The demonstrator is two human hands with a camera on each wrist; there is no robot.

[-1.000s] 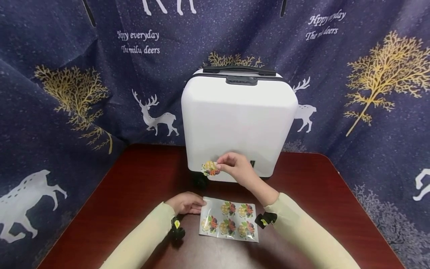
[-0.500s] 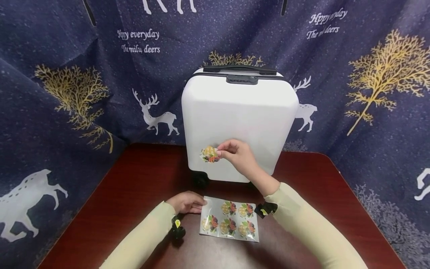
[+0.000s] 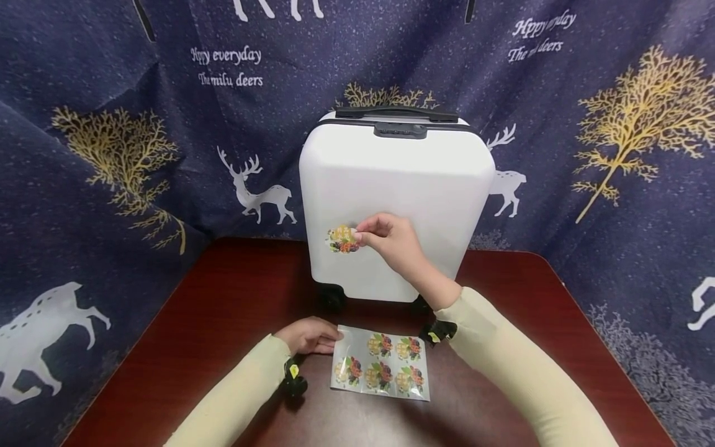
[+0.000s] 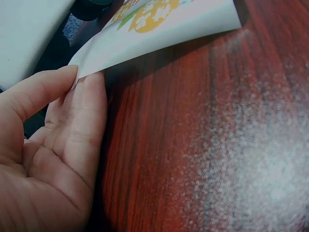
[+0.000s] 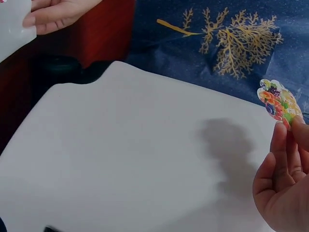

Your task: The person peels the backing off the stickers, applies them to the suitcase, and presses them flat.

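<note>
Between thumb and fingertips, my right hand (image 3: 391, 241) pinches the edge of a sticker (image 3: 342, 239) printed with colourful fruit. It holds the sticker in front of the white suitcase (image 3: 396, 192). The right wrist view has the sticker (image 5: 280, 102) at the right, with the hand's shadow falling on the suitcase shell (image 5: 145, 135). My left hand (image 3: 310, 336) pinches the upper left corner of a sticker sheet (image 3: 355, 340) on the table. In the left wrist view the sheet (image 4: 193, 31) lifts at that corner, thumb over it and fingers beneath. Several fruit stickers remain on the sheet; its upper left spot is bare.
The suitcase stands upright on the dark red table (image 3: 251, 279), its black handle (image 3: 396, 113) and lock (image 3: 400, 130) on top and a black wheel (image 3: 332, 294) at the lower left. A blue curtain (image 3: 268, 124) with deer and trees hangs behind.
My right hand has risen with the sticker from the suitcase's lower part toward its middle, drifting slightly left at the end. The left hand stays at the sheet's corner.
</note>
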